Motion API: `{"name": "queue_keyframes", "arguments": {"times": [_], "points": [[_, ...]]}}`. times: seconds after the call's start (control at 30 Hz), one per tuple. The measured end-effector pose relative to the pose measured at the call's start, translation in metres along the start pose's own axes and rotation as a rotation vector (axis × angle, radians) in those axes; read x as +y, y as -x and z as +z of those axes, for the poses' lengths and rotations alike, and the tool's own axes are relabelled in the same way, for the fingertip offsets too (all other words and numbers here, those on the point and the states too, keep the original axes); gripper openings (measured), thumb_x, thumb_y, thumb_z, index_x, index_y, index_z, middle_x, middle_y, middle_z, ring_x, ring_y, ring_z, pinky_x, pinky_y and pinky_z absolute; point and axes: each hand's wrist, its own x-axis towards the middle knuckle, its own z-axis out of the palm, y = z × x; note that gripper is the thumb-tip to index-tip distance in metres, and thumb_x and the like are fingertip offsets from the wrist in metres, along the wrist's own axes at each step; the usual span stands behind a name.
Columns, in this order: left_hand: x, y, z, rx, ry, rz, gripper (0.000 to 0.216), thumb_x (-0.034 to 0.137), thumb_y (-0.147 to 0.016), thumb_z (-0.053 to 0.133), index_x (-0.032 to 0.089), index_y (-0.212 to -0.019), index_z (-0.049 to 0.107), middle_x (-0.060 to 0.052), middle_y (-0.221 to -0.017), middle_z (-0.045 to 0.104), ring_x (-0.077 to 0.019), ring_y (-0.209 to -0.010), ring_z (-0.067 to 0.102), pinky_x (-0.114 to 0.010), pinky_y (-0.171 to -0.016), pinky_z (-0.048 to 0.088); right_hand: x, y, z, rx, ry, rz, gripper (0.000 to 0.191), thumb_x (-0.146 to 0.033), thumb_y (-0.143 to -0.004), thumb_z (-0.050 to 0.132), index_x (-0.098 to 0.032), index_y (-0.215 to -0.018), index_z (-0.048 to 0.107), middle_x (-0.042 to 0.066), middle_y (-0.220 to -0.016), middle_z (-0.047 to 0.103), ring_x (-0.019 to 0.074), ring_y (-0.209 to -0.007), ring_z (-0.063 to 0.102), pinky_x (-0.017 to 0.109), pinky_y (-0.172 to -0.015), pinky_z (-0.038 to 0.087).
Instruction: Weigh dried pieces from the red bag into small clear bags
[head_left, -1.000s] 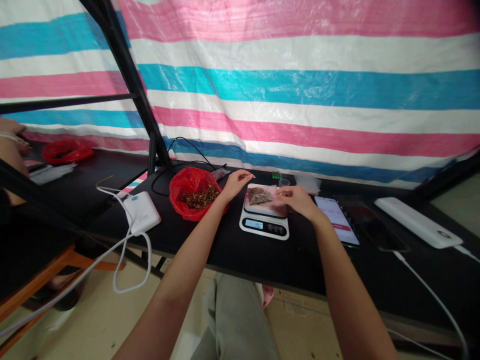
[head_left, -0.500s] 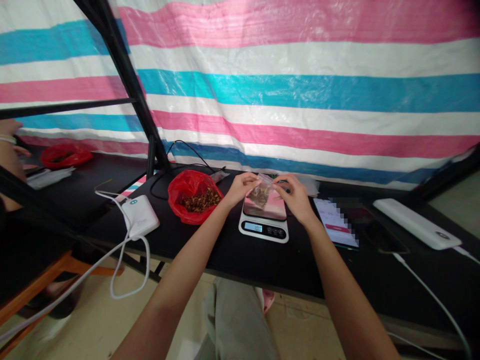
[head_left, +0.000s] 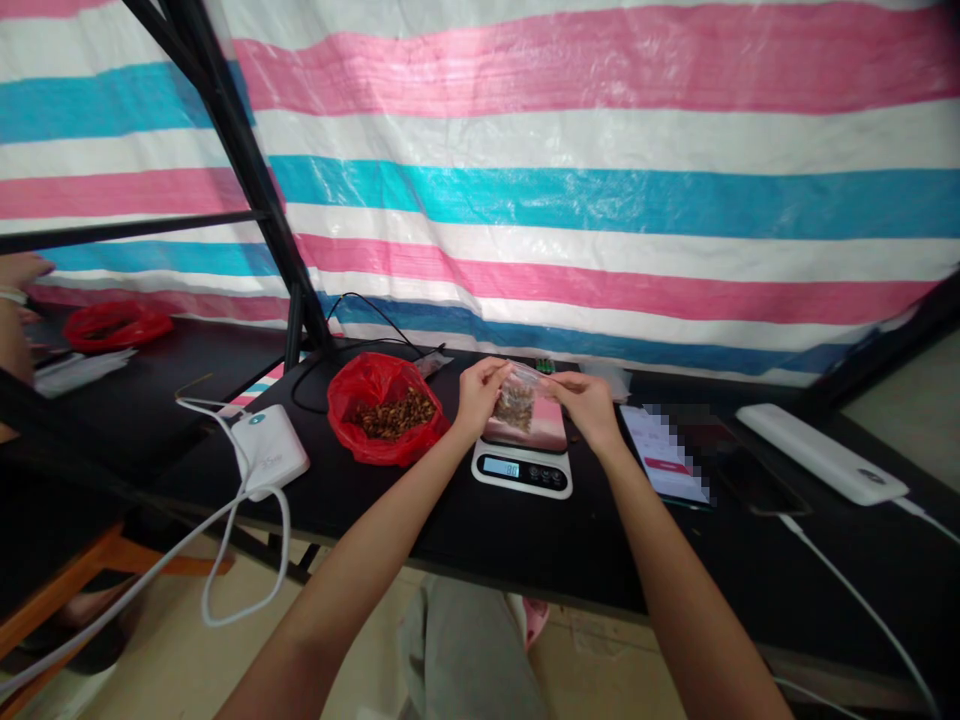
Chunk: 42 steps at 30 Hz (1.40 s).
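Note:
A small clear zip bag (head_left: 515, 404) with brown bits in its lower part is held by its top edge over a digital scale (head_left: 555, 477). My left hand (head_left: 481, 392) pinches the bag's upper left corner. At the upper right corner, my right hand (head_left: 586, 405) grips with thumb and fingers. I cannot tell whether the bag's bottom rests on the scale's shiny plate. The scale's small display is lit. Left of my left hand stands an open red plastic bag (head_left: 352, 390), partly filled with loose brown pieces (head_left: 397, 414).
A white power bank (head_left: 270, 450) with looped cables lies at the left. To the right are a lit phone (head_left: 664, 460), a dark phone (head_left: 765, 480) and a long white device (head_left: 821, 452). A striped sheet (head_left: 585, 140) hangs behind. Another person's arm (head_left: 11, 330) shows far left.
The view has tilted slightly, so everything sits a little lower. Both hands keep hold of the zip bag; my right fingers are straighter along its top. The scale's reading looks different.

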Motion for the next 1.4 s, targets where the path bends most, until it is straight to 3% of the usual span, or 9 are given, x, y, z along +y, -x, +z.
{"name": "queue_keyframes", "arguments": {"times": [0.3, 0.53, 0.73, 0.9, 1.17, 1.4], "points": [[0.011, 0.01, 0.0, 0.037, -0.236, 0.091, 0.026, 0.037, -0.085, 0.048, 0.015, -0.08, 0.061, -0.002, -0.07, 0.064, -0.0135, -0.066, 0.058, -0.023, -0.064, 0.043, 0.003, 0.002, 0.003, -0.025, -0.087, 0.011, 0.023, -0.039, -0.063, 0.07, -0.017, -0.073, 0.071, 0.004, -0.07, 0.072, 0.0203, -0.066, 0.067, 0.035, -0.07, 0.056], [0.02, 0.02, 0.007, 0.114, -0.368, 0.111, 0.026, 0.036, -0.087, 0.044, 0.017, -0.076, 0.058, 0.0, -0.067, 0.061, -0.0128, -0.063, 0.056, -0.022, -0.061, 0.039, 0.001, 0.004, 0.005, 0.011, -0.051, -0.018, 0.025, -0.042, -0.064, 0.068, -0.017, -0.07, 0.069, 0.005, -0.067, 0.07, 0.0217, -0.063, 0.067, 0.036, -0.065, 0.057], [0.016, 0.017, 0.005, 0.027, -0.306, 0.109, 0.026, 0.036, -0.089, 0.041, 0.017, -0.086, 0.058, -0.001, -0.075, 0.062, -0.0128, -0.069, 0.056, -0.022, -0.066, 0.042, 0.003, 0.004, 0.007, -0.014, 0.055, -0.115, 0.027, -0.045, -0.069, 0.063, -0.018, -0.072, 0.065, 0.004, -0.065, 0.067, 0.0197, -0.059, 0.065, 0.032, -0.059, 0.054], [0.011, 0.013, 0.005, -0.093, -0.252, 0.125, 0.021, 0.034, -0.082, 0.053, 0.015, -0.082, 0.061, -0.002, -0.081, 0.065, -0.0134, -0.07, 0.059, -0.023, -0.066, 0.044, 0.014, 0.002, 0.007, -0.05, 0.188, -0.198, 0.029, -0.045, -0.072, 0.06, -0.017, -0.075, 0.067, 0.006, -0.073, 0.069, 0.0186, -0.065, 0.064, 0.029, -0.057, 0.051], [0.01, 0.012, 0.002, -0.116, -0.361, 0.147, 0.018, 0.028, -0.081, 0.053, 0.017, -0.082, 0.067, -0.003, -0.079, 0.069, -0.014, -0.067, 0.061, -0.024, -0.066, 0.046, 0.009, 0.003, 0.008, -0.042, 0.288, -0.252, 0.024, -0.04, -0.075, 0.057, -0.019, -0.073, 0.067, 0.005, -0.072, 0.069, 0.018, -0.065, 0.063, 0.028, -0.06, 0.048], [0.01, 0.012, 0.001, -0.144, -0.444, 0.192, 0.022, 0.032, -0.086, 0.047, 0.018, -0.085, 0.064, -0.002, -0.077, 0.066, -0.0139, -0.067, 0.06, -0.024, -0.067, 0.046, 0.012, 0.004, 0.015, 0.044, 0.396, -0.266, 0.026, -0.044, -0.076, 0.055, -0.021, -0.074, 0.067, 0.004, -0.072, 0.069, 0.0178, -0.062, 0.06, 0.027, -0.059, 0.045]]}}
